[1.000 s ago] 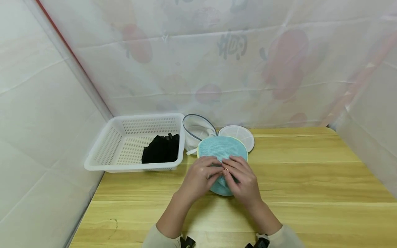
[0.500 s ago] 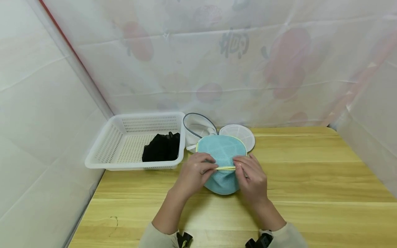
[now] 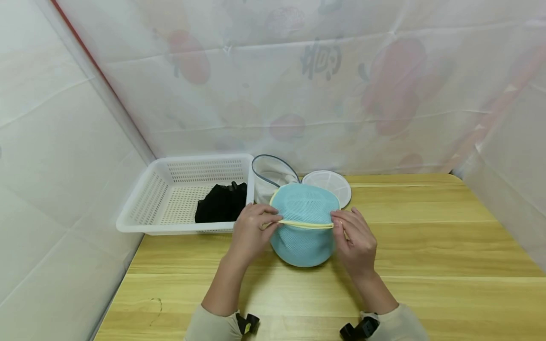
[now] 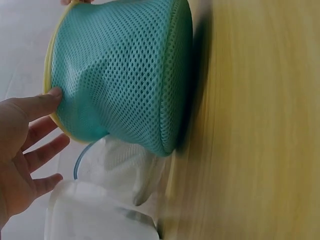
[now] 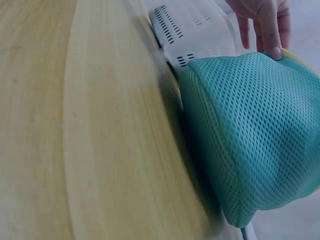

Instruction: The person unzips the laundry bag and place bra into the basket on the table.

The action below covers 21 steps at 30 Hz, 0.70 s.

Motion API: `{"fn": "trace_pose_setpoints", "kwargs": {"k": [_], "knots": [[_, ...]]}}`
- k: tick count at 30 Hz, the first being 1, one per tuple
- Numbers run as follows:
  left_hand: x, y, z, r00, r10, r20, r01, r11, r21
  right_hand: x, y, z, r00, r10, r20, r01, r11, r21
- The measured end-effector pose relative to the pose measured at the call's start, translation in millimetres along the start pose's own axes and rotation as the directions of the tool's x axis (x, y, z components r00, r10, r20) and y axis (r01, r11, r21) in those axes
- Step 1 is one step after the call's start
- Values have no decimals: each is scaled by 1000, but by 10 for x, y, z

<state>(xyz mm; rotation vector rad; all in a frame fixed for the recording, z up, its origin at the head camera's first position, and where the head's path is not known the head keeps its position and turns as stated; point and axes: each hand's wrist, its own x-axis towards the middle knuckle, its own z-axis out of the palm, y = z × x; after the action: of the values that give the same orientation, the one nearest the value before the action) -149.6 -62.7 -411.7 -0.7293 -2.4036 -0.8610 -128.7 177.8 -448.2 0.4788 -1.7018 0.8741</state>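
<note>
Blue bag (image 3: 304, 248) over the table (image 3: 435, 246), right of the basket (image 3: 170, 229); can't tell if it rests there. Left hand (image 3: 252, 232) pinches its yellow rim (image 3: 305, 225) one side, right hand (image 3: 356, 239) the other. White bag (image 3: 263, 190) and disc (image 3: 336, 187) behind.

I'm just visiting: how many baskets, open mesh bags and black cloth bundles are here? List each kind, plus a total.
Baskets: 1 (white plastic basket)
Open mesh bags: 2 (teal mesh bag, white mesh bag)
Black cloth bundle: 1
Total: 4
</note>
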Motion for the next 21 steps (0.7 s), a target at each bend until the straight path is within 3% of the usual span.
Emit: {"fn": "trace_pose_setpoints", "kwargs": {"k": [5, 10, 13, 15, 21], "knots": [[-3, -57, -28, 997, -73, -8, 73, 997, 7, -2, -5, 28, 999, -49, -21, 49, 999, 5], [-11, -91, -43, 995, -101, -26, 101, 995, 12, -6, -41, 54, 995, -94, -21, 95, 994, 57], [-2, -12, -43, 997, -69, -33, 70, 997, 27, -20, -78, 67, 996, -94, 3, 93, 992, 86], [8, 95, -35, 1000, -18, -19, 19, 999, 37, -26, -104, 76, 996, -91, 17, 89, 992, 93], [1, 453, 37, 988, 123, 99, -129, 990, 59, 1, -181, 101, 995, -100, 19, 98, 992, 80]]}}
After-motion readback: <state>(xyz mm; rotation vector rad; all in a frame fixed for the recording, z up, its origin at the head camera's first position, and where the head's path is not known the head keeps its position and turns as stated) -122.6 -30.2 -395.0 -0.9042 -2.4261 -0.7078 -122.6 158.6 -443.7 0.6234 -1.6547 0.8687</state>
